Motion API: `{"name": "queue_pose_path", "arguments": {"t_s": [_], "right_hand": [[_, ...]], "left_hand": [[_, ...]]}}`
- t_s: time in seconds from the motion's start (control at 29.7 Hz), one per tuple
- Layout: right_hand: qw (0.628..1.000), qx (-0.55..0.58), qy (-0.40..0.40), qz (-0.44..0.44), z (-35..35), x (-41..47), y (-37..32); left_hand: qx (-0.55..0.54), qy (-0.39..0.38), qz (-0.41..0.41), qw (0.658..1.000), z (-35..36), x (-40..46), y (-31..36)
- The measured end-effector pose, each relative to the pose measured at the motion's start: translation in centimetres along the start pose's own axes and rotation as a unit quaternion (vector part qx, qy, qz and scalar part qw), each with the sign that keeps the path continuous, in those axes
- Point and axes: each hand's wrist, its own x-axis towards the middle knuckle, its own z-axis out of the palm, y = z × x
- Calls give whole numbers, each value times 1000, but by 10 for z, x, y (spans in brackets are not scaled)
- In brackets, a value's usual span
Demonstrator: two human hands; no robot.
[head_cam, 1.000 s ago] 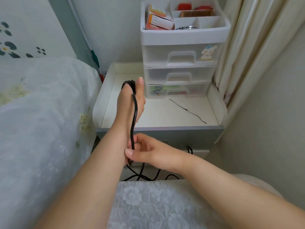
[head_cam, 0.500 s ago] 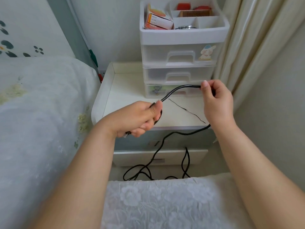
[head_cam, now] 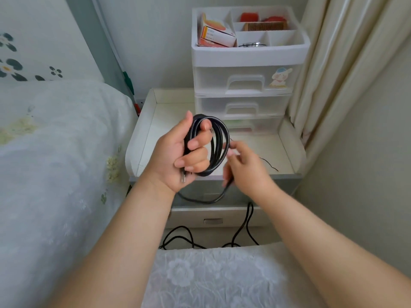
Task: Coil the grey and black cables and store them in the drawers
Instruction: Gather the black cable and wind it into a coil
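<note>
Head view. Left hand (head_cam: 178, 156), frame centre, fingers curled tight round black cable (head_cam: 219, 150). Cable wound in roughly three loops, though overlap makes count uncertain. Coil oval, long axis near vertical, top tipped slightly left. Metal plug tip (head_cam: 182, 178) points down at palm heel. Right hand (head_cam: 246, 167), blurred, just right of coil, fingers pinching loose run of cable; tail sags below, trails to floor at lower centre. Behind, on nightstand (head_cam: 142, 138): plastic drawer unit (head_cam: 244, 85), three drawers, all closed.
</note>
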Motion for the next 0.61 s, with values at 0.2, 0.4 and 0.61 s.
{"name": "queue_pose_path", "arguments": {"t_s": [0.2,0.4,0.61], "right_hand": [[945,282,-36,159,47,-27,2],[969,119,-137,168,35,-18,-1],[887,305,-230,258,21,-16,-7]], "left_hand": [[-91,65,148,983,2,11,1],[23,114,164,980,-2,13,2],[308,139,169,926,-1,15,-12]]}}
